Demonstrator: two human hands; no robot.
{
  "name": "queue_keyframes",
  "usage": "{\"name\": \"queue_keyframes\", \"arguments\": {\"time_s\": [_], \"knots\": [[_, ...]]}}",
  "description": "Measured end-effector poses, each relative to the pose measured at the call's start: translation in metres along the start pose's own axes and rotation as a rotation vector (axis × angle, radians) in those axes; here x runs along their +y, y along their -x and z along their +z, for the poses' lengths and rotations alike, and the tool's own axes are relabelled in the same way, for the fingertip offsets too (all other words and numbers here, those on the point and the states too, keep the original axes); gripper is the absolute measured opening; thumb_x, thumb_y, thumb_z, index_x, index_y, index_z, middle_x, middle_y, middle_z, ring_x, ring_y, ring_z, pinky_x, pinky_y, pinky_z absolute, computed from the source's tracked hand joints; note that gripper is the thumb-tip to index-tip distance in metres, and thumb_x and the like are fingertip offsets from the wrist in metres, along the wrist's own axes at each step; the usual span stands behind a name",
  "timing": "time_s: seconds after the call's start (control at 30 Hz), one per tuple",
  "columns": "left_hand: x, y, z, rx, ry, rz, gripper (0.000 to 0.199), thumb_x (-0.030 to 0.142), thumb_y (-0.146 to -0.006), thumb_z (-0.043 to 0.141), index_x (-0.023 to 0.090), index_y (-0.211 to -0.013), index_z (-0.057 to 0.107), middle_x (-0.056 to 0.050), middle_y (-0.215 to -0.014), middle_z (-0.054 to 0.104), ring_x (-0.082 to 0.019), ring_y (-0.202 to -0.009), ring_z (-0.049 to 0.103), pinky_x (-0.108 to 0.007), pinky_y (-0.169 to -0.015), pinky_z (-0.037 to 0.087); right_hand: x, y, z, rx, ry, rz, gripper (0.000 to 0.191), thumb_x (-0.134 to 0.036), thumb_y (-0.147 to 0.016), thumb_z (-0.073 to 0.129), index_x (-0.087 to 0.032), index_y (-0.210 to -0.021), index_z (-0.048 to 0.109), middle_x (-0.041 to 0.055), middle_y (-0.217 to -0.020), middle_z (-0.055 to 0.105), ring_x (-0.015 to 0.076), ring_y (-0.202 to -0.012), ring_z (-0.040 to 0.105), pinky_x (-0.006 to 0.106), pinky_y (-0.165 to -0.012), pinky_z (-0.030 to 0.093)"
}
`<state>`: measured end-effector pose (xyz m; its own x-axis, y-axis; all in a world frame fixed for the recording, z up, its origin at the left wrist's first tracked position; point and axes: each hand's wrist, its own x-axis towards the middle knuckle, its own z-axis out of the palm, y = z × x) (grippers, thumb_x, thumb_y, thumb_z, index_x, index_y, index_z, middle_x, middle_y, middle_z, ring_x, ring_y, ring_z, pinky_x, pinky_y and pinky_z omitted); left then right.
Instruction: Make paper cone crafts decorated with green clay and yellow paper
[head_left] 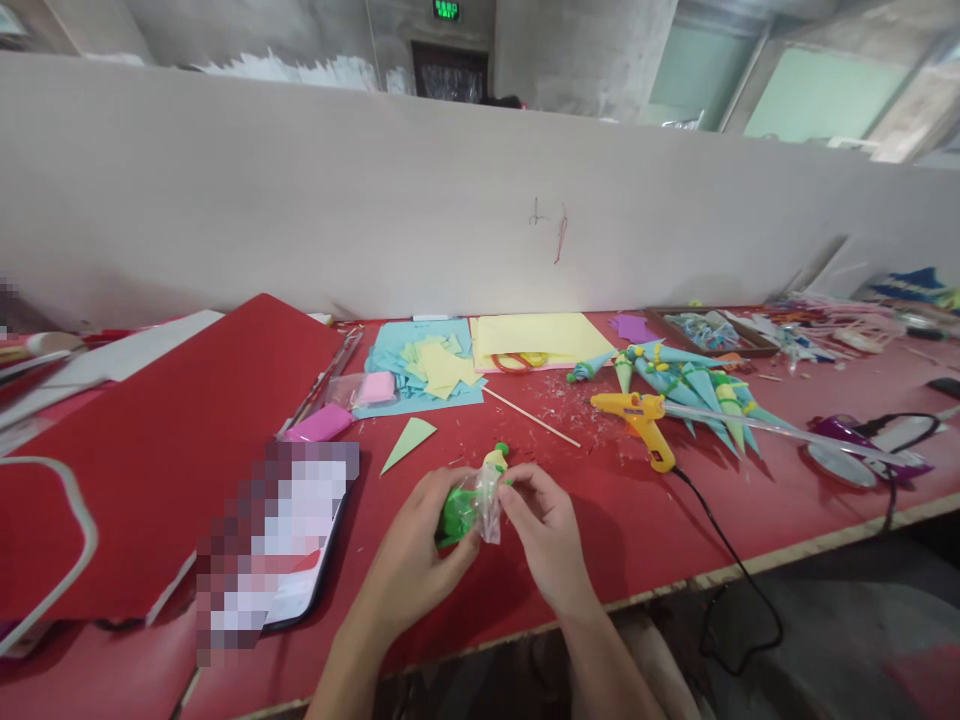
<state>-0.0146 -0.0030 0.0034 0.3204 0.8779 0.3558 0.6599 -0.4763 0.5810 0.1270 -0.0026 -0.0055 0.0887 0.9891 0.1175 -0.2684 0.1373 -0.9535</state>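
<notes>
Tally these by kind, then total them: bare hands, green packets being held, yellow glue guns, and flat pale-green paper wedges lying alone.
Bare hands: 2 (left hand, right hand)
Green packet: 1
Yellow glue gun: 1
Pale-green paper wedge: 1
Total: 5

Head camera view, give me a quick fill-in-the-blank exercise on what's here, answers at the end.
The left hand holds a clear bag with something ____ inside.
The body of the glue gun is ____.
The phone lies to the ____ of that hand.
The table has a ____ surface.

Missing words: green; yellow; left; red.
</notes>
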Motion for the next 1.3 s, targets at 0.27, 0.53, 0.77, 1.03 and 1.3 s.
{"name": "queue_keyframes", "arguments": {"time_s": [0.27,0.53,0.77,1.03,1.3], "knots": [[0.000,-0.001,0.000,-0.022,0.013,-0.030,0.035,0.020,-0.075,0.047,0.020,-0.109,0.045,-0.009,-0.110,0.058,-0.022,-0.101,0.055,-0.037,-0.085,0.046,0.002,0.002,-0.001,0.025,0.114,-0.096,0.015,-0.027,-0.079,0.052,-0.018,-0.079,0.064,0.0021,-0.075,0.062,0.0151,-0.071,0.058,0.024,-0.064,0.046],[-0.003,-0.001,-0.001,0.003,-0.027,-0.090,0.031,0.026,-0.077,0.046,0.019,-0.108,0.046,-0.009,-0.108,0.059,-0.022,-0.101,0.055,-0.035,-0.085,0.045,0.000,0.001,-0.003,0.090,0.020,0.001,0.008,-0.025,-0.072,0.061,-0.018,-0.073,0.063,-0.0017,-0.063,0.060,0.0115,-0.059,0.055,0.022,-0.058,0.044],[-0.016,-0.008,0.000,0.124,-0.339,-0.411,0.038,0.037,-0.082,0.040,0.016,-0.114,0.044,-0.011,-0.109,0.060,-0.025,-0.096,0.058,-0.034,-0.073,0.047,0.006,-0.002,-0.004,0.124,-0.094,0.037,0.011,-0.027,-0.072,0.063,-0.017,-0.076,0.065,-0.0017,-0.060,0.059,0.0105,-0.055,0.053,0.023,-0.056,0.045],[-0.025,-0.003,0.009,0.268,-0.804,-0.197,0.036,0.030,-0.082,0.041,0.010,-0.110,0.052,-0.018,-0.106,0.057,-0.033,-0.101,0.050,-0.044,-0.082,0.038,0.010,-0.004,-0.010,0.167,-0.259,0.064,0.013,-0.030,-0.074,0.063,-0.017,-0.076,0.064,0.0005,-0.067,0.063,0.0097,-0.054,0.054,0.024,-0.057,0.047],[-0.001,-0.012,0.026,0.019,-0.591,-0.083,0.030,0.032,-0.084,0.044,0.016,-0.107,0.054,-0.014,-0.104,0.062,-0.030,-0.099,0.055,-0.040,-0.076,0.045,0.008,-0.007,-0.013,0.204,-0.270,0.065,0.016,-0.030,-0.070,0.066,-0.017,-0.077,0.062,0.0017,-0.071,0.065,0.0110,-0.057,0.056,0.026,-0.060,0.048]]}}
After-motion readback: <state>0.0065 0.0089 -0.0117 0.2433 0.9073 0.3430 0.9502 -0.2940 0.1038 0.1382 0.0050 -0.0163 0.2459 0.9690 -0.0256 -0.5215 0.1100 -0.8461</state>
